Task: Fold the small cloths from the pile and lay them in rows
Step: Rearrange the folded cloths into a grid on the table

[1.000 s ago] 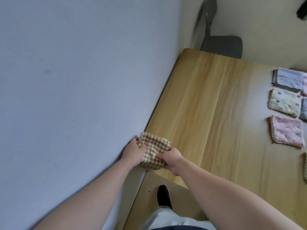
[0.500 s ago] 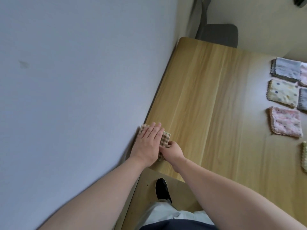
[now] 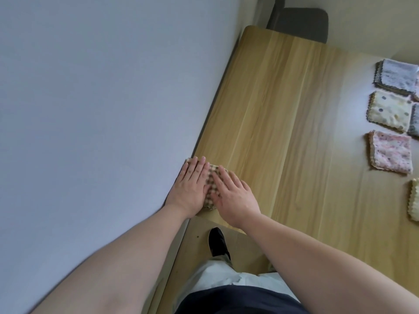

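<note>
The checked cloth [image 3: 211,180] lies lower centre on the surface [image 3: 283,132], by its left edge, under left hand [image 3: 191,189] and right hand [image 3: 235,196], each grip wide, pressing flat. It looks soft, light, floppy; best pinched at corners.

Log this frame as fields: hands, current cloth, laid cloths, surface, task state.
left hand: flat, fingers straight, pressing the checked cloth
right hand: flat, pressing the same cloth beside the left hand
checked cloth: folded, at the table's near left corner, by the wall
table: light wood
laid cloths: grey cloth, yellow dotted cloth, pink cloth in a column at far right; others cut off by the frame edge
task state: checked cloth not yet in the rows
</note>
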Tool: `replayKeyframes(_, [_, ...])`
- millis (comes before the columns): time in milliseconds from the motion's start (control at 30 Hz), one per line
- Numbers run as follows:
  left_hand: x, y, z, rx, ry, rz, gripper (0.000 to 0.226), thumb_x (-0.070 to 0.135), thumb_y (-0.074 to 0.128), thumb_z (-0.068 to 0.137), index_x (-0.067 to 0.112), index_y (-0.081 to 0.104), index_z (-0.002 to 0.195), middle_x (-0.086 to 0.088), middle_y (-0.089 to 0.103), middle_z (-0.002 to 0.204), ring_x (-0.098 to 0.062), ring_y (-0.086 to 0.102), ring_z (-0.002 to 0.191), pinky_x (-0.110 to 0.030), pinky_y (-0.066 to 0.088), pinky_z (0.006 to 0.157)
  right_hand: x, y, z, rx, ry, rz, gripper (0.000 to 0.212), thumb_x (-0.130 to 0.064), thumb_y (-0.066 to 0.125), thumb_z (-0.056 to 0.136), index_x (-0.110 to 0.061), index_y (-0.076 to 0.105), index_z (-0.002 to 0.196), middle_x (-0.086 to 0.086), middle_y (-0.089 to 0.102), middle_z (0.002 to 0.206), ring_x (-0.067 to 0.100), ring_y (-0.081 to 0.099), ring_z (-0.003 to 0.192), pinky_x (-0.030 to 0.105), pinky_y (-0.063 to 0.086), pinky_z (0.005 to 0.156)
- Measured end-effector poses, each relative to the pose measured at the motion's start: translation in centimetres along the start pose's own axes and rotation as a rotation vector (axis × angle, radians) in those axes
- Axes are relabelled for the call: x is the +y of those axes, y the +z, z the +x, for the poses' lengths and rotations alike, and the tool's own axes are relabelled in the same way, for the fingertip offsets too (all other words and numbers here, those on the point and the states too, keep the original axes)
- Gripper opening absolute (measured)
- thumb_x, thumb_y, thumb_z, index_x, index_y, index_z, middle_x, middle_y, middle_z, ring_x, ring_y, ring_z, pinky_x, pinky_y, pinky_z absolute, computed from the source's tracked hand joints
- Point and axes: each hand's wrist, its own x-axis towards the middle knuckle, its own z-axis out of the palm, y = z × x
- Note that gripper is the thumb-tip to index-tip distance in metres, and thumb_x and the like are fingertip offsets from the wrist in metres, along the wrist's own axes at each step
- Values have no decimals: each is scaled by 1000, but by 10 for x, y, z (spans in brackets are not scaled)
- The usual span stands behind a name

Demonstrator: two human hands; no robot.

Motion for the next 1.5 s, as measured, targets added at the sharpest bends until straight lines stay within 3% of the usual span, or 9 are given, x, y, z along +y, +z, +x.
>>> replayKeyframes(167, [-2, 14, 7, -80, 20, 80, 72, 51, -9, 98, 9, -19, 156, -10, -24, 165, -25, -22, 153, -45, -7, 127, 10, 13, 14, -101, 45, -48, 68, -52, 21, 107, -30, -15, 159, -10, -22, 166, 23, -9, 156, 48, 9, 126])
replayKeyframes(333, [0, 14, 10, -174, 14, 154, 74, 52, -3, 99, 8, -26, 154, -11, -29, 164, -26, -28, 151, -46, -9, 126, 7, 21, 18, -127, 80, -57, 69, -52, 23, 107, -31, -17, 159, -9, -23, 166, 23, -10, 156, 51, 10, 126])
replayKeyframes(467, [2, -10, 11, -213, 22, 192, 71, 51, 4, 105, 8, -17, 157, -10, -20, 167, -25, -20, 154, -46, -9, 126, 9, 0, 14, -160, 76, 54, 63, -45, 23, 109, -35, -13, 159, -10, -21, 167, 21, -6, 156, 48, 13, 126])
replayKeyframes(600, [16, -38, 3, -72, 39, 157, 75, 48, -12, 98, 8, 1, 161, -9, 1, 170, -23, -4, 157, -43, -9, 126, 26, -32, -15, 46, 127, 195, 53, -36, 14, 111, -30, 3, 162, -10, -4, 169, 14, 1, 156, 36, 10, 127])
replayKeyframes(667, [31, -51, 7, -36, 58, 67, 81, 48, -14, 96, 7, 11, 161, -9, 12, 169, -21, 3, 157, -40, -9, 126, 37, -48, -28, 149, 196, 287, 52, -33, 17, 111, -26, 13, 163, -10, 6, 169, 14, 10, 156, 34, 17, 125])
replayKeyframes(767, [78, -75, 17, -11, 106, -26, 65, 42, 2, 106, 9, 17, 160, -7, 19, 168, -20, 9, 157, -38, -3, 128, 63, -72, -57, 333, 350, 382, 49, -28, 22, 110, -23, 29, 158, -10, 22, 167, 15, 28, 151, 34, 37, 115])
replayKeyframes(900, [146, -98, 40, 21, 198, -146, 54, 33, 20, 110, 10, 28, 158, -6, 32, 164, -18, 22, 153, -36, 2, 127, 106, -91, -93, 487, 480, 482, 45, -23, 32, 108, -18, 46, 150, -2, 45, 156, 17, 40, 145, 34, 35, 117])
replayKeyframes(1133, [276, -115, 64, -128, 263, -387, 49, 33, 36, 108, 15, 39, 154, -6, 42, 158, -25, 38, 145, -37, 32, 118, 185, -94, -178, 669, 761, 627, 38, -19, 46, 103, -14, 62, 137, 4, 62, 140, 22, 55, 131, 28, 39, 108])
replayKeyframes(1500, [442, -104, 127, -305, 169, -410, 52, 25, 47, 103, 16, 40, 154, -4, 46, 156, -23, 48, 137, -32, 38, 113, 362, -115, -227, 662, 939, 785, 34, -25, 46, 102, -14, 67, 127, 9, 68, 127, 28, 60, 118, 32, 47, 96])
